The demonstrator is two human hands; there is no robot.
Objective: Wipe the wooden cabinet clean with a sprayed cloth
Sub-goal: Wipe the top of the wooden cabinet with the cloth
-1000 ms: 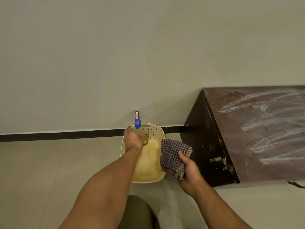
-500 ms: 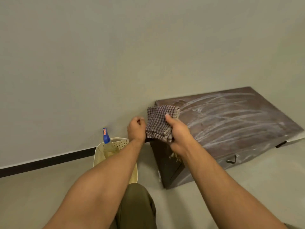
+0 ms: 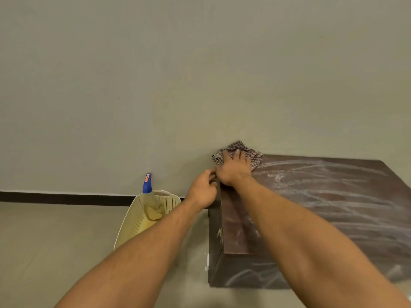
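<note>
The dark wooden cabinet (image 3: 322,196) stands low against the wall, its top streaked with white dust marks. My right hand (image 3: 234,168) lies flat on the checkered cloth (image 3: 253,155), pressing it onto the cabinet's far left corner by the wall. My left hand (image 3: 203,190) grips the cabinet's left top edge, fingers curled over it, just beside the right hand. The spray bottle (image 3: 149,196), with a blue nozzle and yellowish liquid, stands upright in the cream basket (image 3: 135,218) to the left of the cabinet.
A plain wall rises behind everything, with a black skirting strip (image 3: 66,197) along the tiled floor (image 3: 44,252). The basket sits on the floor between the skirting and the cabinet's left side.
The left hand let go of the spray bottle in the basket and came to the cabinet's edge. The right hand carried the cloth up and pressed it onto the far left corner.
</note>
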